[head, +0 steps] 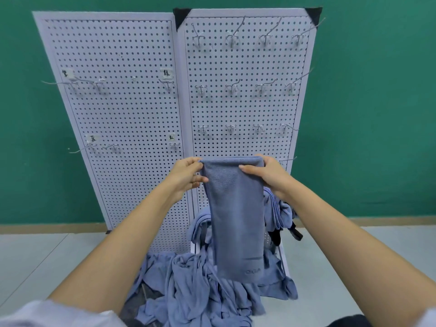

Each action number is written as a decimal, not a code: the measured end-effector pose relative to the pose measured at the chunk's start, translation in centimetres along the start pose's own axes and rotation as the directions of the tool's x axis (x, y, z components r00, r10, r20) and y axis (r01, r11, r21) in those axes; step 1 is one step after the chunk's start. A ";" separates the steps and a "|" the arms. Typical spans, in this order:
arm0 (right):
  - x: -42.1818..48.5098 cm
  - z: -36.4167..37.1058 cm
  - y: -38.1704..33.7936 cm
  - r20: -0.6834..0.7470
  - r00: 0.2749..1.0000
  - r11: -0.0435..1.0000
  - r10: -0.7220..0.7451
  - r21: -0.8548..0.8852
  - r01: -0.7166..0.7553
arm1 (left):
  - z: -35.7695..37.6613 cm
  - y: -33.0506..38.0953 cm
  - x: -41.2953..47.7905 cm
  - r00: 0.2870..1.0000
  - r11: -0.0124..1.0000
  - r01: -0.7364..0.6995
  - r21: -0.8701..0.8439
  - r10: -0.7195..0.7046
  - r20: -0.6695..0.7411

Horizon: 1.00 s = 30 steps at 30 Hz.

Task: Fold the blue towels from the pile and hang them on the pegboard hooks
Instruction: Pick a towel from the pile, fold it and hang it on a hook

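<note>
A folded blue towel point(237, 220) hangs as a long narrow strip in front of the right pegboard point(247, 102). My left hand point(187, 172) pinches its top left corner and my right hand point(266, 173) grips its top right edge, thumb across the front. Below it a pile of loose blue towels point(193, 286) lies on the floor at the foot of the boards. More blue towels point(276, 208) hang low on the right board behind the held one. Rows of bare metal hooks point(232, 87) stick out of the right board.
The left pegboard point(113, 114) leans beside the right one and carries a few hooks point(96, 84) and small paper labels. A green wall stands behind both boards. Pale floor tiles spread left and right of the pile.
</note>
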State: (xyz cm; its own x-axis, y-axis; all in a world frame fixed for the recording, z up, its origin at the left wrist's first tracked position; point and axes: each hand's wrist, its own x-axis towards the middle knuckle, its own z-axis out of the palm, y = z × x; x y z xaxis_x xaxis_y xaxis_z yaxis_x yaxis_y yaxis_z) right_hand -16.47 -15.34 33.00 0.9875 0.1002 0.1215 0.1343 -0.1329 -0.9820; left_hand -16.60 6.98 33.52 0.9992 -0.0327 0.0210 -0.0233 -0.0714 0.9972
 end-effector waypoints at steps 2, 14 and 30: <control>-0.2 -0.1 -0.5 -0.029 0.999 0.999 -0.031 -0.008 0.031 | 0.5 0.0 -0.1 0.999 0.996 -0.017 -0.085 0.020 0.038; -1.6 -4.7 -1.6 0.012 0.991 0.888 -0.133 -0.444 0.124 | 5.9 0.3 0.5 0.974 0.974 -0.198 0.106 0.184 0.129; 0.7 -0.2 -5.7 0.195 0.969 0.714 -0.149 -0.658 0.242 | 3.3 -5.7 0.4 0.992 0.998 0.043 -0.052 -0.049 -0.113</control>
State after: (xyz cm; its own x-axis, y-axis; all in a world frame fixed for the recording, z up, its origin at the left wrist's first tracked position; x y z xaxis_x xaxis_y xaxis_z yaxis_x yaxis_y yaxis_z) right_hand -16.54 -14.73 38.74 0.9212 0.3096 0.2355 0.3889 -0.7189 -0.5761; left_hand -16.20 4.12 27.56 0.9963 0.0837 -0.0196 0.0214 -0.0204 0.9996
